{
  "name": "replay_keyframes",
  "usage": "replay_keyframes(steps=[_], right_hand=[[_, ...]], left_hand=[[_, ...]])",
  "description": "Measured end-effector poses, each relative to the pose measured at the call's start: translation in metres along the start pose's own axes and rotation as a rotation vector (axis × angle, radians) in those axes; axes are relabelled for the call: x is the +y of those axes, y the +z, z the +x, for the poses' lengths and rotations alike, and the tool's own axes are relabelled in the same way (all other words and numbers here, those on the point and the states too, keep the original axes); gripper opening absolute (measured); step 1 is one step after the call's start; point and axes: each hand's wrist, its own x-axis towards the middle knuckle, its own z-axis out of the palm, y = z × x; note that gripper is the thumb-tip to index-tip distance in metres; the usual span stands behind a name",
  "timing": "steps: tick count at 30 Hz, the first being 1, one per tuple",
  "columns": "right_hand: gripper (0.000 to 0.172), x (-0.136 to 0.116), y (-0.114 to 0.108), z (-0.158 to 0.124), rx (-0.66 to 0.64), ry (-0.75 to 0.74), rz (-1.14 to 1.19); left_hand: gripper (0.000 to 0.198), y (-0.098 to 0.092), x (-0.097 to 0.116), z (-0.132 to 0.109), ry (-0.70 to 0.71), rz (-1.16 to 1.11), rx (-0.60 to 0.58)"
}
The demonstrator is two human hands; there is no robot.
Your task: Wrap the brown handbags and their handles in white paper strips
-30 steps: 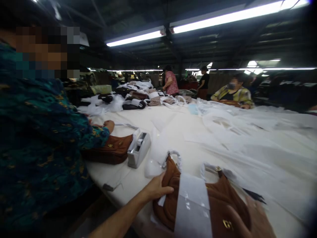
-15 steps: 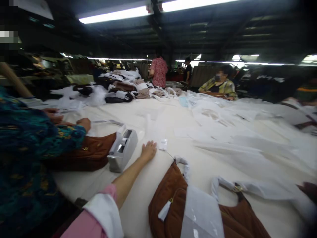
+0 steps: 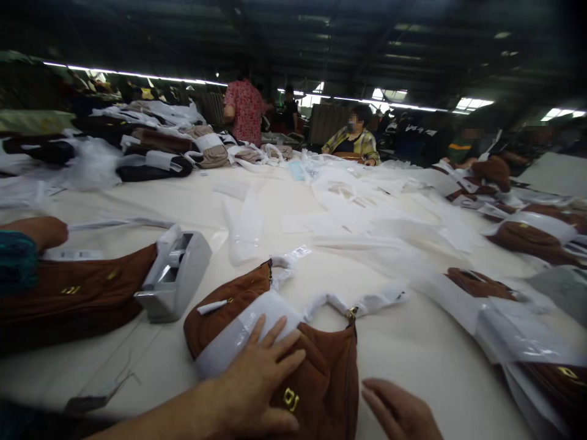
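A brown handbag [image 3: 328, 360] with a gold clasp lies on the white table in front of me, a band of white paper [image 3: 250, 324] wrapped round its middle. White wrapping covers its strap [image 3: 328, 302]. Fingers spread, my left hand [image 3: 259, 376] rests flat on the bag and the paper band. Just off the bag's right side is my right hand [image 3: 401, 409], its fingers stretched out and nothing seen in it. Part of that hand is cut off by the lower edge of the view.
A grey tape dispenser [image 3: 177, 281] stands left of the bag. Beyond it, a co-worker's hand [image 3: 43, 232] is above another brown handbag [image 3: 92, 281]. More wrapped bags [image 3: 532, 238] lie at the right. Loose white sheets [image 3: 380, 226] cover the table's middle.
My left hand has come from the bare table beside the tape dispenser onto the handbag. My right hand has entered the view. The view has swung right, and the bag now lies more turned.
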Motion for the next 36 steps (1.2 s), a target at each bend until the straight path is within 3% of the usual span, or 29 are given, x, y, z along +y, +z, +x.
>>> replay_keyframes(steps=[2,4,6,8,11,14,17,19,21,24,26,28,30,32,34,36], right_hand=[[0.04,0.019,-0.02,0.02,0.176,-0.085,-0.317],[0.05,0.039,-0.04,0.053,0.224,-0.182,-0.573],[0.055,0.053,-0.051,0.092,0.133,-0.243,-0.732],[0.055,0.058,-0.055,0.124,-0.008,-0.295,-0.771],[0.041,0.053,-0.061,0.141,-0.148,-0.346,-0.739],[0.024,0.04,-0.073,0.116,-0.2,-0.311,-0.727],[0.009,0.021,-0.073,0.07,-0.267,-0.098,-0.496],[0.002,0.008,-0.058,0.038,-0.328,0.104,-0.142],[0.008,-0.003,-0.033,0.012,-0.345,0.222,0.167],[0.014,-0.012,0.006,-0.016,-0.25,0.239,0.252],[0.02,-0.016,0.03,-0.029,-0.072,0.14,0.109],[0.031,-0.024,0.053,-0.04,0.124,-0.016,-0.036],[0.034,-0.038,0.075,-0.049,0.241,-0.094,-0.078],[0.032,-0.055,0.091,-0.058,0.294,-0.085,-0.023],[0.028,-0.068,0.094,-0.063,0.295,-0.051,0.12],[0.029,-0.071,0.082,-0.062,0.24,0.081,0.343]], left_hand=[[0.082,0.012,-0.004,-0.009,-0.009,0.032,0.007],[0.069,0.031,-0.007,-0.012,0.009,0.038,-0.016],[0.05,0.052,-0.009,-0.013,0.027,0.044,-0.076],[0.044,0.064,-0.009,-0.014,0.069,0.069,-0.11],[0.057,0.05,-0.012,-0.018,0.203,0.123,-0.115],[0.069,0.008,-0.027,-0.018,0.248,0.252,-0.152],[0.062,-0.032,-0.056,-0.013,0.193,0.449,-0.101],[0.06,-0.05,-0.076,-0.01,0.148,0.56,-0.079],[0.063,-0.062,-0.091,-0.013,0.08,0.636,-0.073],[0.063,-0.065,-0.085,-0.025,-0.067,0.648,0.0],[0.052,-0.052,-0.062,-0.031,-0.148,0.513,0.131],[0.037,-0.023,-0.032,-0.027,-0.219,0.209,0.267],[0.031,0.018,-0.006,-0.011,-0.377,-0.202,0.255],[0.037,0.059,0.01,0.013,-0.481,-0.523,0.201],[0.035,0.09,0.014,0.036,-0.493,-0.633,0.299],[0.025,0.106,0.013,0.05,-0.499,-0.744,0.376]])
